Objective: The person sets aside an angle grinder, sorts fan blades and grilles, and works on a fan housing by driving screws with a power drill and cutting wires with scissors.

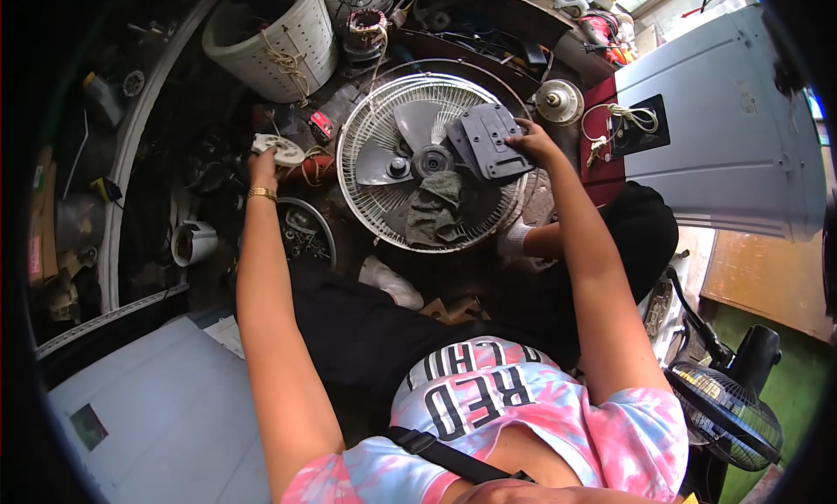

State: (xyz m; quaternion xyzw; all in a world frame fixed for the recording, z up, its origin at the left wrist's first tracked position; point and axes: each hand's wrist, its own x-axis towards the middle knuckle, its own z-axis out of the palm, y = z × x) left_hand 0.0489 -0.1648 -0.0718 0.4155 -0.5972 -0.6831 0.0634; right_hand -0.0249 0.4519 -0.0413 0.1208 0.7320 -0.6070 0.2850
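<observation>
Partly hidden, left fingers (261, 162) grip white part (285, 152); right fingers (523, 141) clasp gray panel (490, 138).

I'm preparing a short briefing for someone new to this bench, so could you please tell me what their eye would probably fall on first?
Probably the round white wire fan guard at upper centre, with grey fan blades and a crumpled grey cloth within its circle. Over its right side, the right hand holds a flat grey plate; left of it, the left hand holds a white part.
</observation>
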